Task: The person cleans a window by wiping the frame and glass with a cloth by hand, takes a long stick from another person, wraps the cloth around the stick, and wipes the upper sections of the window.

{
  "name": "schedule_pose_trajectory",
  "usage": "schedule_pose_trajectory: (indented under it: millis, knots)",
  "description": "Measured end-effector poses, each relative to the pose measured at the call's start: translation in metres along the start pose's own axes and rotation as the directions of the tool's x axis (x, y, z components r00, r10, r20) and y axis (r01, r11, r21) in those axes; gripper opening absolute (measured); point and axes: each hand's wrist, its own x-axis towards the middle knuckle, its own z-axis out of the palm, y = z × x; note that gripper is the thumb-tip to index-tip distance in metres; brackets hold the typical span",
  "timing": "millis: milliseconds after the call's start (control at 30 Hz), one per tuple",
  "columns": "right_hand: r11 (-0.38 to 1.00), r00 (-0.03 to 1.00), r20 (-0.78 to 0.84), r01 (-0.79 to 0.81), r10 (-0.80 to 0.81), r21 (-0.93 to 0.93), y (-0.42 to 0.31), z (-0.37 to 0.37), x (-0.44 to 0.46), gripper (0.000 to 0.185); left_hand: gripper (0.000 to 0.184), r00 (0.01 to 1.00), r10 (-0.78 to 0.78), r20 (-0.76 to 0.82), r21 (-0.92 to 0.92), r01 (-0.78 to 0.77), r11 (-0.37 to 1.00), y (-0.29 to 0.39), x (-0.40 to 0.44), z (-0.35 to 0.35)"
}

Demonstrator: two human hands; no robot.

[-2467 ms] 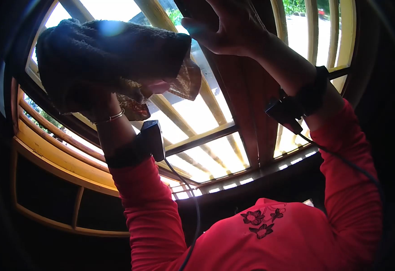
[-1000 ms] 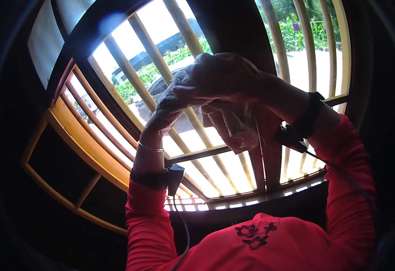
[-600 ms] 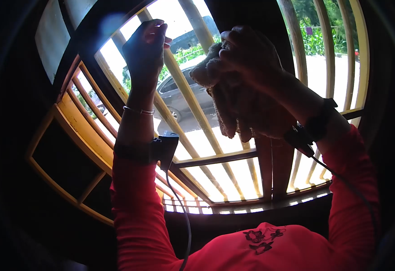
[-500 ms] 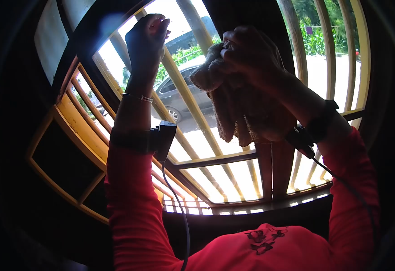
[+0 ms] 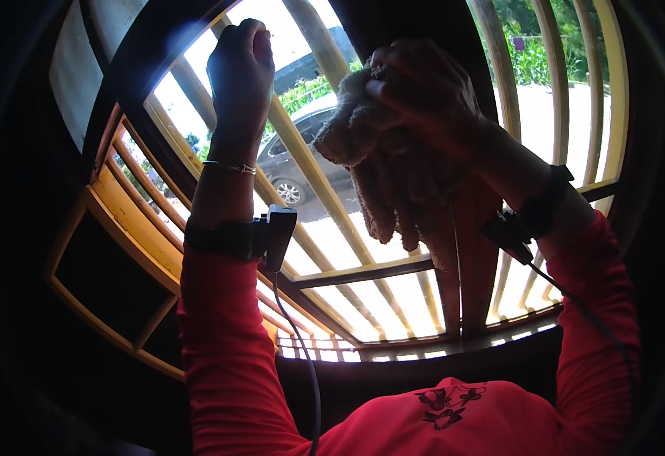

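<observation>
My right hand (image 5: 423,87) is raised and closed on a thick, fluffy cloth (image 5: 374,121). The cloth hangs in bunched folds below my fingers, in front of the dark upright post (image 5: 473,258) between two window sections. My left hand (image 5: 241,72) is up at the left, its fingers curled into a fist beside the wooden window bars (image 5: 298,140). What that fist holds, if anything, is hidden. A thin bracelet (image 5: 230,166) circles my left wrist.
Dark crosspieces (image 5: 363,271) join the slatted bars. A yellow wooden ledge (image 5: 135,235) curves along the left. Cables run from black devices (image 5: 278,235) strapped on both forearms. Outside stand a parked car (image 5: 302,163) and green plants (image 5: 530,64).
My left hand has turned and its fingers have curled in more, shifting slightly left. My right hand and the cloth have moved a little to the left.
</observation>
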Motion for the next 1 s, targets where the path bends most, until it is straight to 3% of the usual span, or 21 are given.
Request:
schedule_pose_trajectory:
  millis: [100,200,400,533,600,800,1000]
  knots:
    - [1.0,1.0,-0.028,0.013,-0.012,0.013,0.0,0.0,0.001,0.032,0.011,1.0,-0.028,-0.009,0.017,0.028,0.999,-0.003,-0.001,0.003]
    - [0.998,0.999,-0.042,0.023,-0.021,0.06,0.003,0.0,0.0,0.032,0.013,0.982,-0.158,0.106,-0.193,0.177,0.965,-0.006,-0.004,-0.002]
    - [0.999,1.0,0.001,0.01,-0.01,0.032,0.003,-0.001,-0.002,0.032,0.013,0.979,-0.165,0.117,-0.283,0.192,0.94,-0.004,-0.003,-0.003]
    - [0.997,0.999,-0.004,0.04,-0.04,0.069,0.007,-0.001,-0.004,0.034,0.012,0.984,-0.143,0.104,-0.184,0.161,0.97,-0.003,-0.001,-0.003]
    - [0.996,1.0,-0.004,0.03,-0.029,0.089,0.006,-0.001,-0.003,0.034,0.02,0.979,-0.164,0.12,-0.235,0.188,0.954,-0.004,-0.003,-0.004]
    - [0.999,1.0,0.011,0.02,-0.02,0.026,0.003,-0.001,-0.001,0.035,0.047,0.984,-0.109,0.142,-0.14,0.129,0.982,0.007,-0.011,-0.01]
    - [1.0,1.0,0.014,0.008,-0.009,0.026,0.003,-0.001,-0.002,0.037,0.042,0.978,-0.11,0.177,-0.204,0.146,0.968,-0.001,-0.011,-0.008]
